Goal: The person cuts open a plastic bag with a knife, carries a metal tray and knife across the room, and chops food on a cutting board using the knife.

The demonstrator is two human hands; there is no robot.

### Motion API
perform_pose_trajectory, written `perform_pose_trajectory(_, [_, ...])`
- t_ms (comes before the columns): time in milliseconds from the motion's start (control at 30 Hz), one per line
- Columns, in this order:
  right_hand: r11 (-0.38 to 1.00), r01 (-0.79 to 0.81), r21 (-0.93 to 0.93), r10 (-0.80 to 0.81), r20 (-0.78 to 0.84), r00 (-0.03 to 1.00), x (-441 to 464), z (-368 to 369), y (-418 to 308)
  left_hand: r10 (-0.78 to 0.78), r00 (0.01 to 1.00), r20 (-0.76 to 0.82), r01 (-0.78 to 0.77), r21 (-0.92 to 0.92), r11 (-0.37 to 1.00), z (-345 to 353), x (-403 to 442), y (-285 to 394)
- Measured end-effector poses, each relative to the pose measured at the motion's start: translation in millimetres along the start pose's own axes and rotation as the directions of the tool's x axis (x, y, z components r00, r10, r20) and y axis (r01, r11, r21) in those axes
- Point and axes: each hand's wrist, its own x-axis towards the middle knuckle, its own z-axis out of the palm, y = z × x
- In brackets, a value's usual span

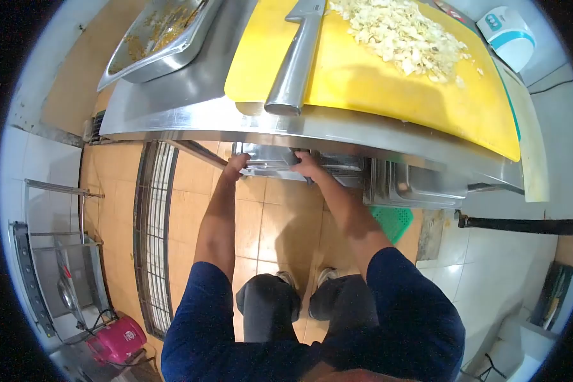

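Note:
Under the steel table, a shiny metal pan (265, 156) sits low, between my two hands. My left hand (237, 165) is closed on its left end. My right hand (307, 165) is closed at its right end, where a narrow dark piece shows beside the fingers; its kind cannot be made out. The table edge hides the pan's far part. Above, a large metal-handled knife (294, 63) lies on a yellow cutting board (363, 92), its handle jutting over the front edge. Chopped pale vegetable (404, 38) is heaped on the board.
On the steel table (165, 108) stands a food-stained metal tray (165, 60). Stacked metal pans (420, 184) and a green perforated basket (391, 223) are under the table. A floor drain grate (154, 235) and pink machine (118, 339) are at left.

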Motion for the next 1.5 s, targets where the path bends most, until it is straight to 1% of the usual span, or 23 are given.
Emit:
perform_pose_trajectory(67, [0.994, -0.043, 0.1, 0.039, 0.049, 0.998, -14, -5, -23, -0.465, 0.885, 0.012, 0.431, -0.398, 0.81, 8, -3, 35])
perform_pose_trajectory(167, [0.976, -0.109, 0.187, 0.108, 0.019, 0.994, -10, -3, -15, -0.465, 0.883, -0.058, 0.42, -0.343, 0.84, 13, -12, 68])
perform_pose_trajectory(200, [0.99, -0.066, 0.128, 0.067, -0.008, 0.998, -7, -4, -12, -0.569, 0.806, -0.165, 0.531, -0.225, 0.817, 14, -4, 73])
perform_pose_trajectory(267, [1.0, 0.011, 0.009, -0.01, -0.054, 0.998, -5, -4, -7, -0.513, 0.801, -0.309, 0.5, -0.127, 0.857, 16, -8, 79])
perform_pose_trajectory(333, [0.999, -0.045, 0.021, 0.047, -0.077, 0.996, -13, -10, -21, -0.44, 0.796, -0.417, 0.469, -0.035, 0.882, 16, -26, 118])
perform_pose_trajectory(433, [0.992, -0.087, -0.089, 0.068, -0.201, 0.977, -36, -31, -59, -0.218, 0.784, -0.581, 0.277, 0.014, 0.961, 17, -26, 111])
perform_pose_trajectory(467, [0.988, -0.068, -0.136, 0.031, -0.26, 0.965, -43, -35, -65, -0.299, 0.68, -0.669, 0.126, -0.294, 0.947, 29, -13, 85])
perform_pose_trajectory(533, [0.973, -0.009, -0.232, -0.08, -0.369, 0.926, -52, -41, -71, -0.382, 0.801, -0.462, -0.099, -0.731, 0.675, 36, 16, 21])
perform_pose_trajectory(600, [0.965, 0.062, -0.256, -0.166, -0.408, 0.898, -63, -49, -77, -0.517, 0.77, -0.373, -0.092, -0.868, 0.487, 32, -20, 106])
perform_pose_trajectory(700, [0.987, 0.069, -0.147, -0.119, -0.373, 0.92, -96, -58, -97, -0.257, 0.945, -0.204, -0.1, -0.925, 0.367, 19, -59, 128])
perform_pose_trajectory(733, [0.994, 0.03, -0.106, -0.066, -0.35, 0.934, -103, -56, -93, -0.418, 0.867, -0.272, -0.09, -0.91, 0.405, 21, -82, 166])
perform_pose_trajectory(800, [0.992, -0.03, -0.124, -0.001, -0.248, 0.969, -143, -67, -128, -0.435, 0.869, -0.235, -0.073, -0.931, 0.358, 23, -119, 173])
perform_pose_trajectory(867, [0.941, 0.279, -0.191, -0.337, -0.474, 0.813, -185, -51, -132, -0.421, 0.885, -0.198, -0.07, -0.951, 0.302, 23, -148, 185])
perform_pose_trajectory(933, [0.982, 0.173, 0.075, -0.142, -0.313, 0.939, -226, -47, -127, -0.404, 0.903, -0.147, -0.034, -0.961, 0.274, 20, -189, 196])
perform_pose_trajectory(1000, [0.983, 0.056, -0.177, -0.121, -0.38, 0.917, -302, -62, -194, -0.453, 0.89, -0.06, 0.08, -0.955, 0.286, 21, -236, 202])
perform_pose_trajectory(1067, [0.998, 0.065, -0.009, -0.064, -0.313, 0.948, -344, -54, -179, -0.482, 0.876, 0.013, 0.152, -0.956, 0.251, 14, -286, 217])
perform_pose_trajectory(1133, [0.981, 0.023, 0.191, 0.062, -0.429, 0.901, -398, -38, -177, -0.45, 0.89, 0.078, 0.189, -0.96, 0.207, 8, -340, 227])
perform_pose_trajectory(1200, [0.769, -0.159, 0.619, 0.396, -0.267, 0.879, -465, -55, -241, -0.455, 0.865, 0.213, 0.323, -0.93, 0.178, -9, -376, 271])
perform_pose_trajectory(1267, [0.707, -0.244, 0.664, 0.503, -0.229, 0.833, -519, -67, -288, -0.472, 0.803, 0.364, 0.466, -0.877, 0.115, -30, -429, 309])
perform_pose_trajectory(1367, [0.589, -0.268, 0.762, 0.551, -0.137, 0.823, -566, -75, -322, -0.407, 0.743, 0.531, 0.603, -0.795, 0.066, -57, -470, 342])
perform_pose_trajectory(1433, [0.508, -0.164, 0.846, 0.478, -0.118, 0.871, -581, -81, -351, -0.386, 0.706, 0.593, 0.667, -0.74, 0.084, -74, -479, 358])
perform_pose_trajectory(1467, [0.423, -0.248, 0.872, 0.544, -0.025, 0.839, -587, -89, -383, -0.402, 0.696, 0.595, 0.694, -0.701, 0.164, -83, -484, 348])
perform_pose_trajectory(1500, [0.439, -0.201, 0.876, 0.507, -0.057, 0.86, -589, -88, -391, -0.334, 0.698, 0.634, 0.706, -0.689, 0.167, -92, -489, 355])
